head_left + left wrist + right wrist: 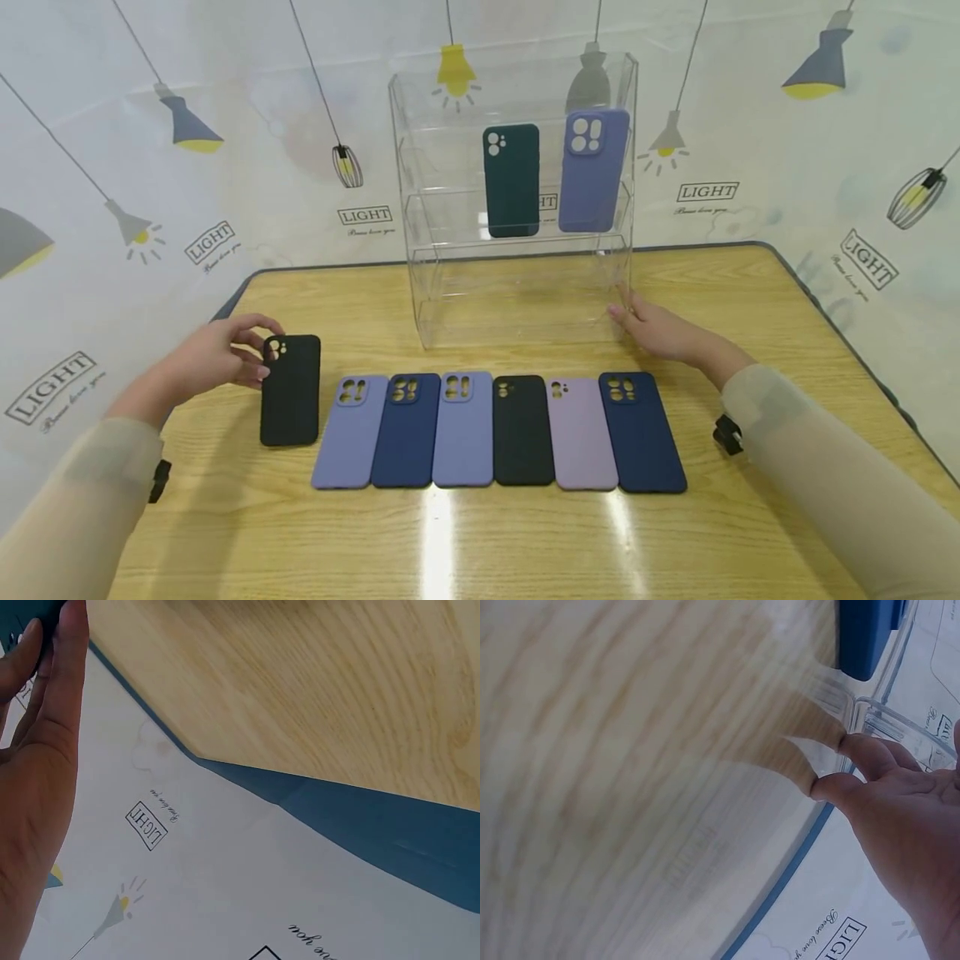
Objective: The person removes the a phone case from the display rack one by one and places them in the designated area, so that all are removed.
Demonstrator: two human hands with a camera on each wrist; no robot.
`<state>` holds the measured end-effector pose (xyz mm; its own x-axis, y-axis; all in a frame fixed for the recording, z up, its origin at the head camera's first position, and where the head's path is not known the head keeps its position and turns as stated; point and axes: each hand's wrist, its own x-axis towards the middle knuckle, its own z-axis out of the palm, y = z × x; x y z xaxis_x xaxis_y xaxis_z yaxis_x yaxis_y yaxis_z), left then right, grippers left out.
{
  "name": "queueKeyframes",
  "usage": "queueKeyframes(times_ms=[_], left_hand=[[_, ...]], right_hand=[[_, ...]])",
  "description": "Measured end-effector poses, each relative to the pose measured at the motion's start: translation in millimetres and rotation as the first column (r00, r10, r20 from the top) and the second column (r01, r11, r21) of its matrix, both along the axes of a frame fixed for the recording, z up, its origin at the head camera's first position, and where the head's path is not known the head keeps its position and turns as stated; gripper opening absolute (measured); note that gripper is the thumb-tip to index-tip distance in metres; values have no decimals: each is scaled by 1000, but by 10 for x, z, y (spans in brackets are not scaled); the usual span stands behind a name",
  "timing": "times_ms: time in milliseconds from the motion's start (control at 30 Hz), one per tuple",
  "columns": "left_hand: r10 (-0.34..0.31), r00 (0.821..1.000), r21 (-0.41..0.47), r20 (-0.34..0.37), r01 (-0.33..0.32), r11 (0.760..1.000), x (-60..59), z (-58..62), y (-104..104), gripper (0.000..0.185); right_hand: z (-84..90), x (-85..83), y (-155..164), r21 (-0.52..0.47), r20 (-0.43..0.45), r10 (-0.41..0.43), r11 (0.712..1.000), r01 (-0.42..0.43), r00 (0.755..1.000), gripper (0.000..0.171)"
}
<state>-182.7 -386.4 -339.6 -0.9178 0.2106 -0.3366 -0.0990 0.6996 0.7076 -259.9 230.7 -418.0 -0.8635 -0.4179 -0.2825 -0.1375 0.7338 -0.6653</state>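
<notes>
Six phone cases (498, 431) lie in a row before the clear acrylic rack (517, 275), left hand (213, 360) pinching the black case (290, 390) left of them, right hand (654, 327) open-fingered against the rack's lower right corner.

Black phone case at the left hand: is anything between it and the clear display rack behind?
Nothing visible. The left hand holds the black phone case left of the row; bare table lies between it and the acrylic rack.

The pale wood-grain bench (525, 542) shows a smooth, glossy finish. The black rectangular phone case (290, 390) looks matt and rubbery. The clear tiered plastic display stand (517, 275) is transparent and shiny.
</notes>
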Motion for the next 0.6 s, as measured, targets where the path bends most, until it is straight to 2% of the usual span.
queueKeyframes(times_ms=[167, 300, 433, 600], left_hand=[[-8, 993, 34, 119, 4, 999, 43, -169, -75, 55], [-18, 984, 46, 177, 10, 999, 71, -331, -89, 55], [-34, 980, 46, 194, 26, 999, 80, -426, -65, 54], [-51, 979, 26, 199, 47, 999, 71, -438, 6, 56]], right_hand=[[0, -2, 6, 0, 0, -3, 1000, 3, 1000, 83], [-6, -8, 7, 1, 0, -5, 1000, 5, 1000, 82], [-9, -16, 3, 2, -8, -10, 1000, 10, 1000, 82], [-4, -11, -7, 7, -8, -11, 1000, 11, 1000, 83]])
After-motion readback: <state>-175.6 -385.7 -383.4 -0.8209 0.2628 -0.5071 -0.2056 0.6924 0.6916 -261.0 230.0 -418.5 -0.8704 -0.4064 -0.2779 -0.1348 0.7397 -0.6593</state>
